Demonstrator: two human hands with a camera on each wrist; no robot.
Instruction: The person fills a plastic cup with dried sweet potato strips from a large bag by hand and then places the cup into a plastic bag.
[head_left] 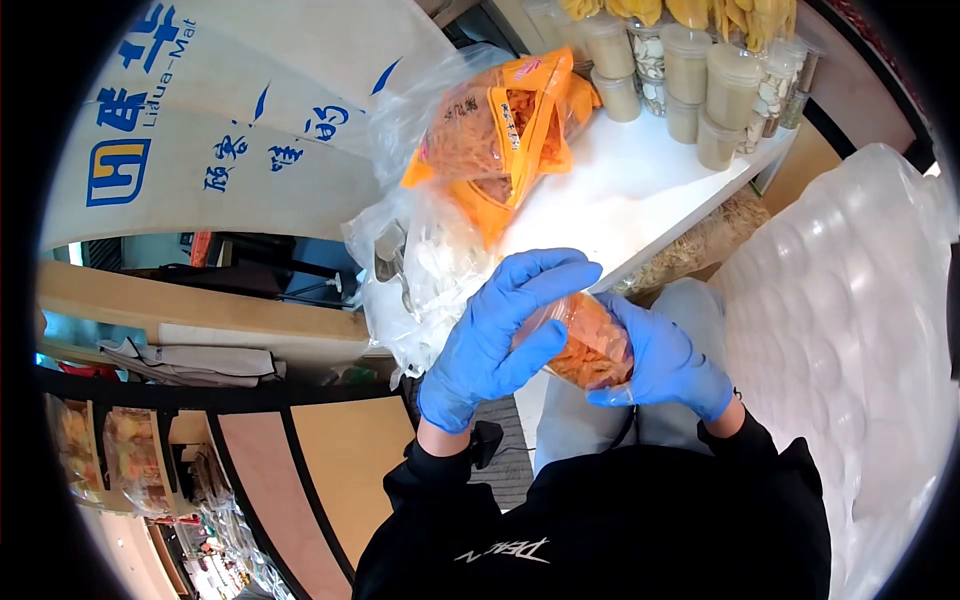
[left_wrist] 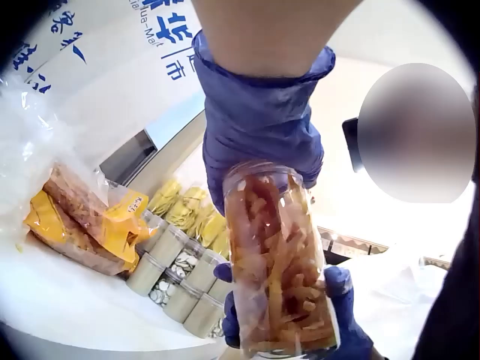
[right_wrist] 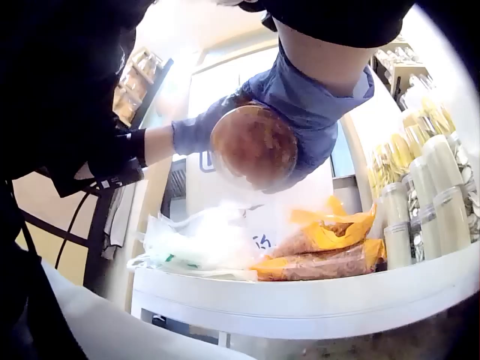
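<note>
A clear plastic jar [head_left: 592,350], packed with orange-brown dried strips, is held up between both blue-gloved hands above the lap. My right hand [head_left: 668,358] grips its lower part, thumb and fingers on opposite sides. My left hand [head_left: 500,325] has its fingers and thumb curled round the other end, covering much of it. In the left wrist view the side of the jar [left_wrist: 277,270] shows the strips pressed against the wall. The round base of the jar [right_wrist: 255,146] faces the right wrist camera.
On the white table [head_left: 590,185] lie orange bags of dried strips [head_left: 500,125] and crumpled clear plastic bags [head_left: 420,270]. Filled, stacked jars [head_left: 690,85] stand at its far right. Bubble wrap [head_left: 840,370] hangs to the right. A printed white banner [head_left: 240,110] stands at the left.
</note>
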